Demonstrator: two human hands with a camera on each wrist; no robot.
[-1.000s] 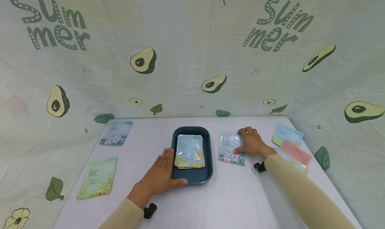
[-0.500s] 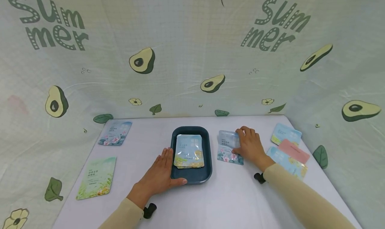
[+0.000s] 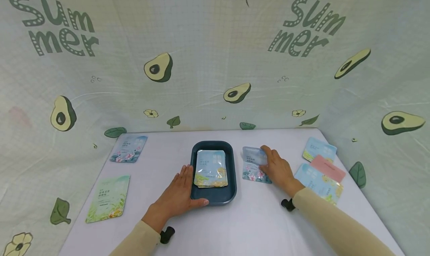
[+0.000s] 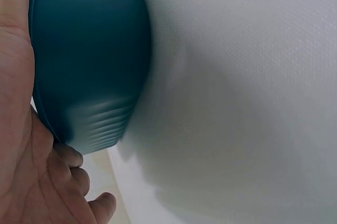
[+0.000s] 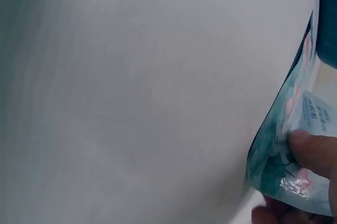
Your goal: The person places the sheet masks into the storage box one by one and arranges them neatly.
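My right hand (image 3: 279, 170) pinches the right side of a blue face mask sachet (image 3: 254, 173) printed with pink flowers. The sachet bends across its middle. In the right wrist view the thumb (image 5: 310, 150) lies on the sachet's face (image 5: 281, 134) and fingertips show under its edge. My left hand (image 3: 178, 196) lies along the left side of a dark teal tray (image 3: 215, 200), fingers straight, thumb at the front rim. From the left wrist, the tray's outer wall (image 4: 89, 50) shows against that hand. Blue face mask sachets (image 3: 211, 168) lie stacked inside the tray.
At the left of the white table (image 3: 248, 230) lie a blue flowered sachet (image 3: 129, 148) and a green sachet (image 3: 108, 198). On the right, a pink sachet (image 3: 327, 168) overlaps two blue sachets, a rear one (image 3: 319, 148) and a front one (image 3: 317, 181). A patterned cloth (image 3: 201, 110) hangs behind.
My right hand has shifted slightly left and toward me, and the flat sachet under it has become bent across the middle. My left hand and the tray stay put.
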